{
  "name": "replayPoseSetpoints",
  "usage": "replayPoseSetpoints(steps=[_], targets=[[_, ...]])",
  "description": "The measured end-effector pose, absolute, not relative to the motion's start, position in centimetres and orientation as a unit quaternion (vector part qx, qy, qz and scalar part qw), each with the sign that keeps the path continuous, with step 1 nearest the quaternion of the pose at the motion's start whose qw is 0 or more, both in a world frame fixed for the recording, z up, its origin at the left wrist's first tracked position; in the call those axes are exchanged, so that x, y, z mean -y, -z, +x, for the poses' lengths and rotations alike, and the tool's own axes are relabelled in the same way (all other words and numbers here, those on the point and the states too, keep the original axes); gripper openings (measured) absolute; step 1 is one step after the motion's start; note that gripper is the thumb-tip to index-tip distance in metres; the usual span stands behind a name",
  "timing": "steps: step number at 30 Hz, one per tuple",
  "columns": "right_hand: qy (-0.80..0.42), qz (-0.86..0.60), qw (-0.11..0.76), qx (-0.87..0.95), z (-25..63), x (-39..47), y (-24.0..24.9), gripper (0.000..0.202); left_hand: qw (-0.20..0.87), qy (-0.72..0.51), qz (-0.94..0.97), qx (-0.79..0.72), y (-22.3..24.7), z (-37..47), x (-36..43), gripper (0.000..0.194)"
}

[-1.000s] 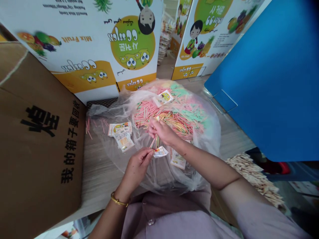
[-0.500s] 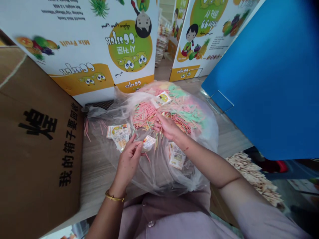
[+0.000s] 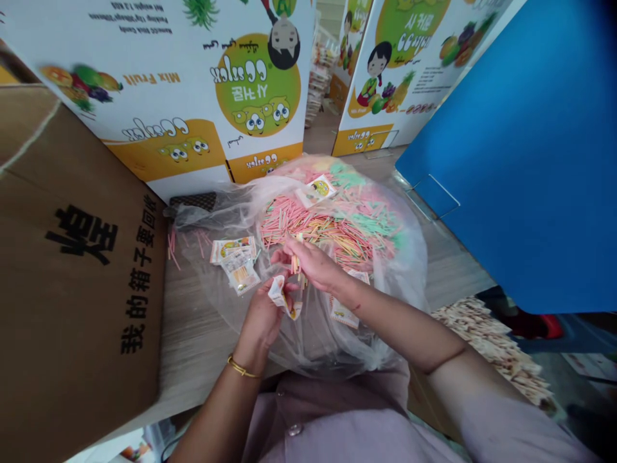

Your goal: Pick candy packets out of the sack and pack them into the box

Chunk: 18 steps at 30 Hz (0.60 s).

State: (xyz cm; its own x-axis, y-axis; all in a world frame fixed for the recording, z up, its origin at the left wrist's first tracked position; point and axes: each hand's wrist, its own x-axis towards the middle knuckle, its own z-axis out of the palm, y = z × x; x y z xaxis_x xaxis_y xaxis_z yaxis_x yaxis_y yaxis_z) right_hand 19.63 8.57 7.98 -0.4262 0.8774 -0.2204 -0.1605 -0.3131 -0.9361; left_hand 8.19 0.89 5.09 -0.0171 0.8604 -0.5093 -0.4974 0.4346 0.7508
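Yellow and pink: holds a small bunch of sticks [image 3: 295, 262] in the right hand [image 3: 312, 262], with fingers closed against the thumb. Just nearer the body, grips a crumpled printed wrapper [image 3: 277, 290] in the left hand [image 3: 267, 312], with fingers curled, nearly touching the right. Beyond the hands, shows a heap of loose sticks [image 3: 322, 225] inside a clear plastic bag [image 3: 301, 344], with 1 printed packet [image 3: 319, 188] on top. Left of the hands, shows 2 overlapping packets [image 3: 241, 273]; beneath the right forearm, more sachets [image 3: 344, 312]. Farther left on the bench [image 3: 186, 334], stands a brown carton [image 3: 91, 308]; farther right, a blue panel [image 3: 525, 173]; farthest ahead, white printed boxes [image 3: 164, 51].
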Motion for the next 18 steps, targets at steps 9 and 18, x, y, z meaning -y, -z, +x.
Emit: replayPoseSetpoints(steps=[9, 18], targets=[[-0.694, -0.403, 0.369, 0.469, 18.5, -7.4, -7.2, 0.044, 0.655, -0.547, 0.122, -0.507, -4.8, 8.5, -0.8, 0.026], [-0.721, -0.372, 0.490, 0.319, 17.3, -6.5, -6.2, 0.051, 0.657, -0.611, 0.025, -0.442, -6.1, 8.7, -1.0, 0.008]])
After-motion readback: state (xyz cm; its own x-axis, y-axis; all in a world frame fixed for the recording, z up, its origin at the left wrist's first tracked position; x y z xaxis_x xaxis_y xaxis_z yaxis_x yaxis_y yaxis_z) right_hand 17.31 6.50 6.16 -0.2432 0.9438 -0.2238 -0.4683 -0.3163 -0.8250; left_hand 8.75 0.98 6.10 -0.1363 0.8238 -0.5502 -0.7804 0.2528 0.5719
